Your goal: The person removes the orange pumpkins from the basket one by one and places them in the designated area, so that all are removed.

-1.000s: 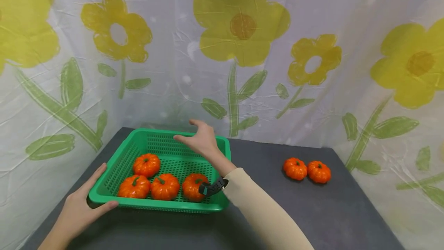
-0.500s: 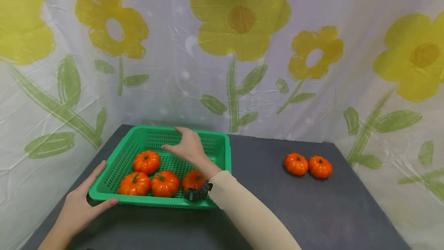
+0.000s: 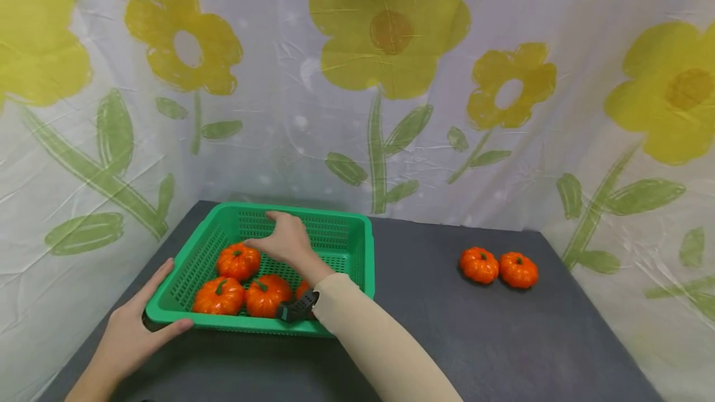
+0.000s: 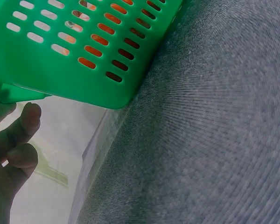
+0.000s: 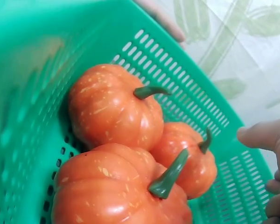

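A green perforated plastic basket (image 3: pixel 251 324) holds several small orange pumpkins with green stems. My left hand (image 3: pixel 123 334) grips its near left corner, thumb on the front rim; in the left wrist view the lower fingers (image 4: pixel 24 123) are bent beside the basket wall (image 4: pixel 42 70). Over the basket's inside is my right hand (image 3: pixel 286 239), thumb and index finger spread, nothing held. Its thumb tip is nearest the back-left pumpkin (image 3: pixel 238 261); whether they touch I cannot tell. Two pumpkins (image 3: pixel 219 296) (image 3: pixel 268 296) sit in front, and the right one (image 3: pixel 303 288) is mostly behind my wrist.
Two more pumpkins (image 3: pixel 478 265) (image 3: pixel 518 270) lie side by side at the right of the dark grey table (image 3: pixel 447 327). A flower-printed curtain (image 3: pixel 279 110) stands behind the table and along both sides.
My right hand has moved left and down over the basket, coming close to the back-left pumpkin. My left hand keeps its grip on the corner. The pumpkins have not moved.
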Demonstrator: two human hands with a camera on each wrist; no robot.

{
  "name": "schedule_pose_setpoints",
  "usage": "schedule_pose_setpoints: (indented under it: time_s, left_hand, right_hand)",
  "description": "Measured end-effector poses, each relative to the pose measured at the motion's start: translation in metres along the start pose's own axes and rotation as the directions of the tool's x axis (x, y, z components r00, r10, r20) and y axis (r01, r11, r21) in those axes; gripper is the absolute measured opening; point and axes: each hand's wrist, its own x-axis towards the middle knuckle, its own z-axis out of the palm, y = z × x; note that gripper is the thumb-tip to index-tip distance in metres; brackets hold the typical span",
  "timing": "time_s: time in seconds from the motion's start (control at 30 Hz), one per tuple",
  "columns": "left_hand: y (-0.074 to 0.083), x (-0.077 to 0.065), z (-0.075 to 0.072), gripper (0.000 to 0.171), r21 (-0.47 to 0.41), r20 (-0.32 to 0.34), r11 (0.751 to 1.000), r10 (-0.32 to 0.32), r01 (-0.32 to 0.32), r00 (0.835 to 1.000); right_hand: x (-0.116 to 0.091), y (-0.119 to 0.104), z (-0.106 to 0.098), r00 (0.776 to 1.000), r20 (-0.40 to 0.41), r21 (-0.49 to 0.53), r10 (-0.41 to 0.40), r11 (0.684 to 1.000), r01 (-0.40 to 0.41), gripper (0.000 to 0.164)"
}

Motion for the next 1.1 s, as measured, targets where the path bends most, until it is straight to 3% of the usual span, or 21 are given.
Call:
schedule_pose_setpoints:
  time_s: [0.13,0.3,0.53,0.73,1.1]
  left_hand:
    - [0.001,0.0,0.0,0.111,-0.003,-0.005,1.0,0.008,-0.008,1.0]
    - [0.002,0.0,0.0,0.111,-0.01,-0.006,1.0,0.014,-0.014,1.0]
    - [0.003,0.0,0.0,0.112,-0.01,-0.013,1.0,0.019,-0.019,1.0]
    - [0.003,0.0,0.0,0.112,-0.013,-0.025,1.0,0.021,-0.022,0.999]
    - [-0.001,-0.001,0.001,0.113,-0.005,-0.024,1.0,0.016,-0.016,1.0]
  right_hand:
    - [0.003,0.001,0.006,0.995,0.095,-0.042,-0.035,0.998,0.039,0.076]
    - [0.007,0.004,0.012,0.971,0.219,-0.106,-0.099,0.987,0.124,0.08]
    - [0.008,0.01,0.023,0.95,0.311,-0.191,-0.029,0.977,0.092,0.081]
    - [0.01,0.012,0.028,0.943,0.33,-0.207,-0.034,0.972,0.108,0.08]
    - [0.005,0.012,0.029,0.959,0.28,-0.188,-0.047,0.977,0.103,0.077]
